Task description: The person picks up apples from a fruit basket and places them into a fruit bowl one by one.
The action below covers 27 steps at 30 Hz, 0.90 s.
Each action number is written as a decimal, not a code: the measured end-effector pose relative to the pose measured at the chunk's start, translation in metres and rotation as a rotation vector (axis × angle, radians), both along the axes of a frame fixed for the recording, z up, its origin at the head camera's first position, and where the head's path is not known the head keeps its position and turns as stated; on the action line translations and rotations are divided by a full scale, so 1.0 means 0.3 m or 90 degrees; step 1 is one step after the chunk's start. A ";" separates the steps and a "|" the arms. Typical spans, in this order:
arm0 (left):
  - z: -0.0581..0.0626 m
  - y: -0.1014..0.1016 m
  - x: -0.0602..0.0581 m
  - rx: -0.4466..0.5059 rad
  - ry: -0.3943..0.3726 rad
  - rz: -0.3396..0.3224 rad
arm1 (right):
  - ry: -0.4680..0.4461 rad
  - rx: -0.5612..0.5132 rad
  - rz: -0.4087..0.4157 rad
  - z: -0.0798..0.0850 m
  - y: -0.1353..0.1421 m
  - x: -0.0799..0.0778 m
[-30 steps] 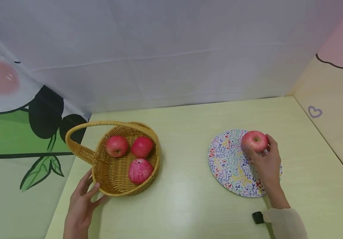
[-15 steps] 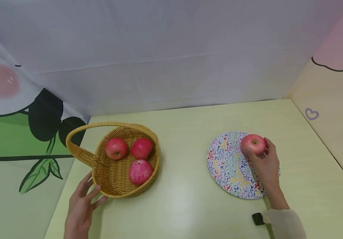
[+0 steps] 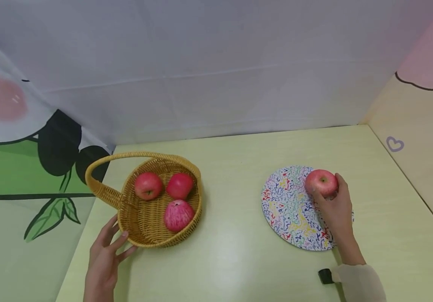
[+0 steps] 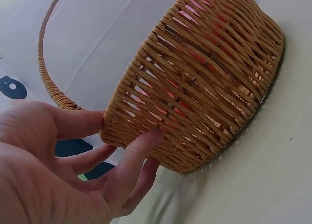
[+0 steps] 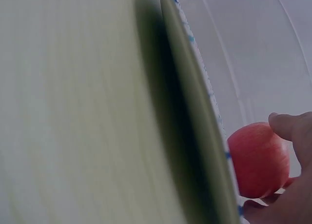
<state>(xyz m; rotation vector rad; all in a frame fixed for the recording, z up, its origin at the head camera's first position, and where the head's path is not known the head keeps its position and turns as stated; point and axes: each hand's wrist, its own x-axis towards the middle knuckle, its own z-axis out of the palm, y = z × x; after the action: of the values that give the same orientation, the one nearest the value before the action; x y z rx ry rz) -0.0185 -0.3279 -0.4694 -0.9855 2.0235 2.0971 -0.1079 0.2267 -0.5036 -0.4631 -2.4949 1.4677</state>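
My right hand (image 3: 335, 209) grips a red apple (image 3: 321, 183) over the far right part of a round, flat board (image 3: 288, 209) with multicoloured squiggles. The right wrist view shows the apple (image 5: 258, 160) between thumb and fingers, close to the board's edge; whether it touches the board is hard to tell. On the left, a wicker basket (image 3: 144, 226) with a tall arched handle holds a red apple (image 3: 148, 185), another red apple (image 3: 179, 186) and a streaked pink apple (image 3: 178, 215). My left hand (image 3: 103, 260), fingers spread, touches the basket's near-left rim and woven wall (image 4: 195, 82).
Pale yellow-green table (image 3: 220, 260) lies between basket and board. A small black object (image 3: 325, 276) is beside the right sleeve (image 3: 361, 282). White cloth (image 3: 216, 92) hangs behind the table, and a printed panel (image 3: 428, 167) borders the right side.
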 end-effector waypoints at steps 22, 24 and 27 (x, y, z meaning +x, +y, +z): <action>-0.008 -0.001 0.002 -0.014 0.007 -0.018 | 0.306 0.136 -0.001 0.035 -0.074 0.009; -0.007 0.000 0.003 -0.015 0.005 -0.018 | 0.332 0.150 0.030 0.042 -0.083 0.004; -0.004 0.002 0.004 -0.016 0.002 -0.016 | 0.359 0.157 0.089 0.056 -0.101 -0.001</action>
<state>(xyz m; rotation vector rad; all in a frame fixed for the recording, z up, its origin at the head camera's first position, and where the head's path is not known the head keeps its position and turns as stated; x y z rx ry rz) -0.0174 -0.3274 -0.4707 -0.9546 2.0571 2.0682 -0.1083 0.1965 -0.4869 0.1567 -2.2256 1.1082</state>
